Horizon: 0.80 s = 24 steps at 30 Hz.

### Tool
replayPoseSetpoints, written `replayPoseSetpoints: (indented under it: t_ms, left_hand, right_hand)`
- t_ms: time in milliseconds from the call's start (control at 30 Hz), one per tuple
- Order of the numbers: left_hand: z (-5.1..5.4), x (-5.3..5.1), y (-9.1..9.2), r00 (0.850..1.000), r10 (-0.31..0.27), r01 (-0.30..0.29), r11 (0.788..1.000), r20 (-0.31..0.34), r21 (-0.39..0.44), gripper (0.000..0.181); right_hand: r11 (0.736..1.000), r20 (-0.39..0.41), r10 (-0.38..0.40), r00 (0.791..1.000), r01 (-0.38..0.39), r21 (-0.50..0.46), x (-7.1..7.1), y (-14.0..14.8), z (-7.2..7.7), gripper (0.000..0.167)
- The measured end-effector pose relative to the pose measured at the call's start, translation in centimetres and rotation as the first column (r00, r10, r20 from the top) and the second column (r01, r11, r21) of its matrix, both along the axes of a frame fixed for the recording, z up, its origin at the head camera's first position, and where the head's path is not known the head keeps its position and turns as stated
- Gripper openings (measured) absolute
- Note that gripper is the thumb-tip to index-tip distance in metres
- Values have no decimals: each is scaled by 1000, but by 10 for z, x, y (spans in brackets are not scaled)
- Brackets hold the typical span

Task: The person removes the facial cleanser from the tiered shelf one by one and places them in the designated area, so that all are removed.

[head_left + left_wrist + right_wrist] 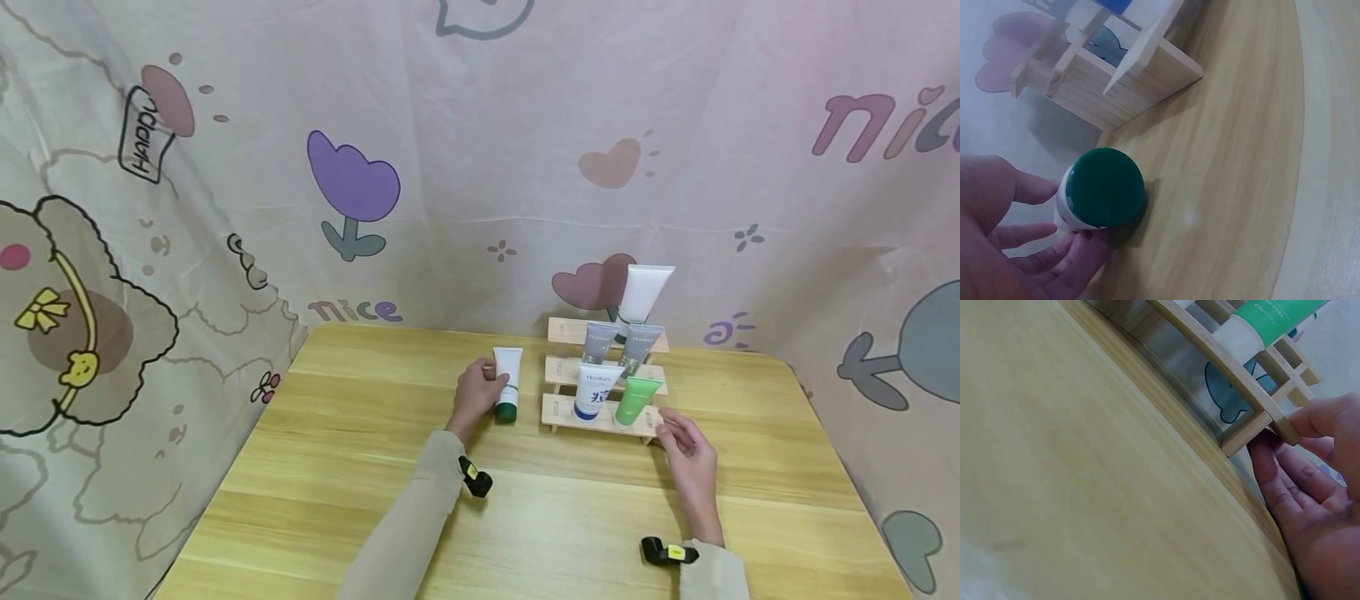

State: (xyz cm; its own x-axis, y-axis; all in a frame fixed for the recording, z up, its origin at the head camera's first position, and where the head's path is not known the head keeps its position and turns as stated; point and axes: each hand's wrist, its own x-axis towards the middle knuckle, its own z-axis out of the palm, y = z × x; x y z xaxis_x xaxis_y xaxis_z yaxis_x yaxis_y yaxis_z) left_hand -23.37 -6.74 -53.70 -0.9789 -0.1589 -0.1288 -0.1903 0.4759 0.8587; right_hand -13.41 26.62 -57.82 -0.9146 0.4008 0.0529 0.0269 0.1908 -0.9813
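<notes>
1. Tube with green cap (507,377) is in your left hand (476,393), pinched between thumb and fingers, cap end toward you. It sits just left of the wooden rack (558,410), not touching it. Hard to tell from these angles whether it rests on the table (337,467).
2. Your right hand (692,457) pinches the right end of the rack's lowest step, thumb above, fingers below.
3. Lowest step: white tube with blue cap (596,390) left, green tube (636,400) right, both cap down.
4. Middle step: two grey tubes (600,342), side by side, lower ends partly hidden.
5. Top step: big white tube (647,290), toward the right end.
6. Behind your table: printed cloth (487,167).
</notes>
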Motion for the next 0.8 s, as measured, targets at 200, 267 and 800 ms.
replayPoseSetpoints:
  t_ms: [200, 267, 800]
  left_hand:
    - [13, 4, 1, 999, -15, 13, 999, -29, -47, 41]
    - [18, 4, 2, 998, -31, 27, 998, -56, -58, 40]
    - [85, 10, 34, 923, -129, 213, 956, -363, 203, 22]
  right_hand:
    - [1000, -4, 1, 1000, -1, -1, -1, 0, -3, 31]
    - [1000, -12, 0, 1000, 0, -4, -1, 0, -4, 31]
    - [1000, -58, -5, 998, 4, -21, -2, 1, -7, 29]
